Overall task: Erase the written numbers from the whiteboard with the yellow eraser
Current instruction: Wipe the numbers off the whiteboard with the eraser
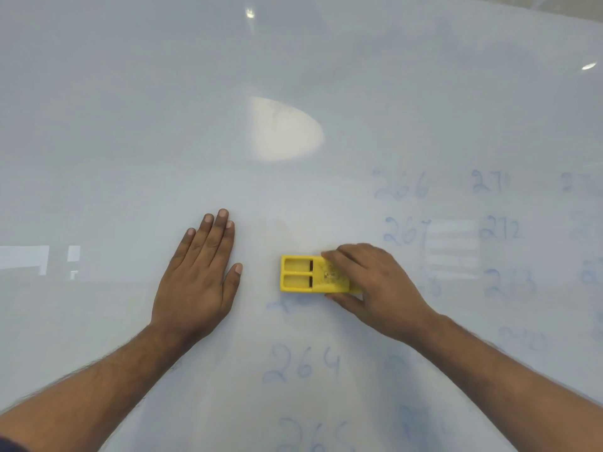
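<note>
A: Which step is in hand?

B: The wiping itself, I judge. The right hand (372, 285) pinches the eraser (313, 274) by its right end, fingers along the top edge and thumb under the bottom edge, and the eraser lies flat on the whiteboard (130, 125), long side across, near the middle of the view.

A: And the other hand?

B: The left hand (199, 275) lies spread and flat on the board, fingers straight, holding nothing. It sits well left of the eraser, apart from it, and looks like a brace.

A: How far along?

B: Partway, by my reading. The left and upper board shows no writing, only glare. Just under the eraser there is a faint blue smear (280, 305), probably a half-wiped number.

A: What does the next move call for?

B: Steady pressure with the eraser's face flat, and a stroke down over the smear toward 264 (301, 362), or right toward the columns. The ink is pale, so each pass wants overlap.

A: Count things for me.

B: One eraser, two hands, one board. Readable numbers: seven. They are 264, 265 (313, 433), 266 (401, 185), 267 (404, 230), 271 (489, 181), 272 (501, 228) and 273 (507, 283).

A: Any more?

B: Several blurred marks at the right edge and lower right, too faint to read or count.
</note>
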A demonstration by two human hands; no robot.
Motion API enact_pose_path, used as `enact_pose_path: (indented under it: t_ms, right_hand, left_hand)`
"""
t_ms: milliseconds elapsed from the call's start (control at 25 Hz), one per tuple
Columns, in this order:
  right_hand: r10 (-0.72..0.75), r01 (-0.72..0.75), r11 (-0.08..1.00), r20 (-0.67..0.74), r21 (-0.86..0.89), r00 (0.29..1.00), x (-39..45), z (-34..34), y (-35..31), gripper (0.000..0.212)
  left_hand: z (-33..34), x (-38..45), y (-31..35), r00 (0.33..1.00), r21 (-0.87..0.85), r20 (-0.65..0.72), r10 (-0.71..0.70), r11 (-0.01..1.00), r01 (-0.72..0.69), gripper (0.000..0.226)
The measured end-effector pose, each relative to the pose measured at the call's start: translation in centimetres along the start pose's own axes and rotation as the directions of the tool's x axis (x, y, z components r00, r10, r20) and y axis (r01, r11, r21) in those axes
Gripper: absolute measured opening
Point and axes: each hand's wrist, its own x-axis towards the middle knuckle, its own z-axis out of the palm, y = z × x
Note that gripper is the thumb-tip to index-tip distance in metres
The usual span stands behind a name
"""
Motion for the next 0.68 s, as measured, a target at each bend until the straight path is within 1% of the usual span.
enact_pose_path:
  t_ms: [80, 160, 240, 360, 520, 600, 680]
  right_hand:
    - [0.089, -0.088, 0.996, -0.042, 0.017, 0.995, 1.5, -0.1, -0.3, 0.05]
    - [0.131, -0.129, 0.99, -0.059, 0.049, 0.99, 2.7, 0.3, -1.4, 0.05]
    - [0.108, -0.104, 0.992, -0.045, 0.071, 0.993, 2.9, 1.1, -2.7, 0.05]
    - [0.001, -0.001, 0.996, 0.008, 0.089, 1.0, 1.0, 2.2, -4.4, 0.046]
    - [-0.071, 0.065, 0.996, 0.086, 0.066, 0.994, -2.0, 2.4, -3.9, 0.043]
    - [-0.078, 0.075, 0.997, 0.106, 0.028, 0.991, -2.9, 1.7, -2.8, 0.044]
    - [-0.04, 0.039, 0.999, 0.092, 0.01, 0.995, -2.9, 0.9, -1.8, 0.044]
  left_hand:
    - [0.0, -0.2, 0.2, 1.0, -0.005, 0.006, -0.006, 1.0, 0.006, 0.064]
    - [0.0, -0.4, 0.3, 1.0, -0.005, 0.007, -0.005, 1.0, 0.005, 0.064]
    - [0.0, -0.8, 0.2, 1.0, -0.005, 0.006, -0.002, 1.0, 0.002, 0.064]
    - [0.1, -1.5, 0.2, 1.0, -0.011, 0.008, -0.002, 1.0, 0.003, 0.064]
    - [0.2, -2.3, 0.3, 1.0, -0.003, 0.006, 0.004, 1.0, -0.003, 0.064]
    - [0.2, -2.7, 0.4, 1.0, -0.003, 0.005, 0.006, 1.0, -0.006, 0.064]
    - [0.3, -3.0, 0.4, 1.0, -0.007, 0.008, 0.002, 1.0, -0.002, 0.064]
